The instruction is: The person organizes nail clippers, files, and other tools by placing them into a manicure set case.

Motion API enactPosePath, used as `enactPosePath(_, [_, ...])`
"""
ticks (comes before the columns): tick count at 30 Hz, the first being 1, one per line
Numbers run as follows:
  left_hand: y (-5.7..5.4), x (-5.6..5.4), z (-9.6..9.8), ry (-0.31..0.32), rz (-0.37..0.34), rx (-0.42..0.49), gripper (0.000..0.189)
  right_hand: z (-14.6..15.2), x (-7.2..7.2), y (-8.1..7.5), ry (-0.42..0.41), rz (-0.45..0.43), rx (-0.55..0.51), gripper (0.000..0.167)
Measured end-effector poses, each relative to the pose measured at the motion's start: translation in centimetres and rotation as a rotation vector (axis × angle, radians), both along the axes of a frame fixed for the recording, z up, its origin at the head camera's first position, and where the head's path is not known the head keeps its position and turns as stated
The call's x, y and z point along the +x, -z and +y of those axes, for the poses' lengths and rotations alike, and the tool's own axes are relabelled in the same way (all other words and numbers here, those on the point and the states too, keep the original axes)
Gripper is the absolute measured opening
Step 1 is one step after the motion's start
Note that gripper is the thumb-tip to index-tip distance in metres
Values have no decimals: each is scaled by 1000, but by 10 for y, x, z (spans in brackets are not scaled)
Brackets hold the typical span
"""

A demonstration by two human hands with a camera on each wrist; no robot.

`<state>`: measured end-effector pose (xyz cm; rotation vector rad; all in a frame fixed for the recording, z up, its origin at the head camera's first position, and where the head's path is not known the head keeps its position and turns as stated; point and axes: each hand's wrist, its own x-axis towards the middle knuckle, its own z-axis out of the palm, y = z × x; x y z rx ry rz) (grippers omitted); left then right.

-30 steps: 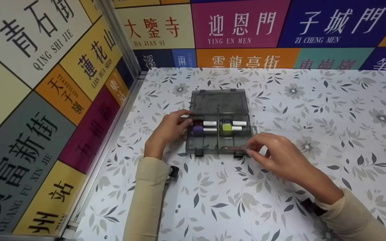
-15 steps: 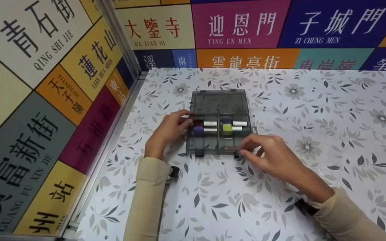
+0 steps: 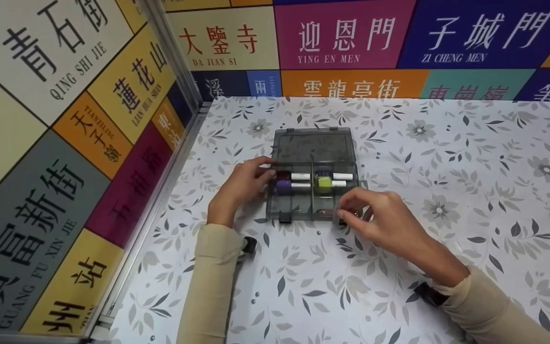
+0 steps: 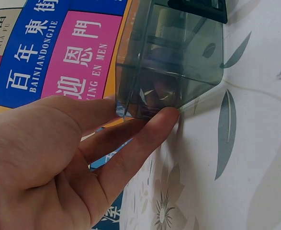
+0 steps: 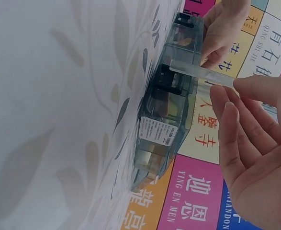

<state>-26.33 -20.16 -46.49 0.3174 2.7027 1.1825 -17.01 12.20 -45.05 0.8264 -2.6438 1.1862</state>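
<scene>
A smoky clear plastic compartment box (image 3: 289, 206) lies with its lid folded back. My left hand (image 3: 239, 186) grips its left side, thumb and fingers at the corner in the left wrist view. Inside lie a dark red nail polish bottle (image 3: 283, 176), a purple nail polish bottle (image 3: 283, 187), a dark blue nail polish bottle (image 3: 324, 173) and a yellow-green nail polish bottle (image 3: 325, 185), all with white caps. My right hand (image 3: 385, 215) pinches a thin clear plastic strip (image 5: 205, 74) over the front right compartment. A small brownish piece (image 3: 323, 211) shows there, partly hidden by the fingers.
The box's open lid (image 3: 313, 145) lies flat behind it. Black latches (image 3: 285, 217) stick out at the front edge. A floral cloth (image 3: 470, 200) covers the table. Sign-printed panels (image 3: 342, 38) stand behind and at the left.
My right hand has shifted left along the box's front edge and now overlaps the right front compartment. My left hand has stayed at the box's left side.
</scene>
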Motion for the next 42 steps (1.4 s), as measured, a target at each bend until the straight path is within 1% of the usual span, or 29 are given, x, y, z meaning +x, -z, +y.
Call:
enactPosePath(4, [-1, 0, 0, 0, 3, -2, 37, -4, -1, -1, -4, 3, -19, 13])
enactPosePath(10, [-2, 0, 0, -12, -22, -31, 39, -11, -4, -3, -7, -18, -53, 11])
enactPosePath(13, [-2, 1, 0, -11, -21, -30, 39, -15, -5, -4, -4, -21, -59, 10])
enactPosePath(21, [-1, 1, 0, -12, -20, -16, 39, -24, -6, -10, 12, -5, -60, 6])
enactPosePath(29, [-1, 1, 0, -13, -14, -16, 38, -35, -11, -11, 7, 17, -121, 7])
enactPosePath(34, [-1, 1, 0, -10, -7, -12, 39, -40, -14, -11, -6, 17, -101, 7])
enactPosePath(42, [-1, 1, 0, 0, 9, -23, 39, -43, -17, -9, -6, -6, -65, 9])
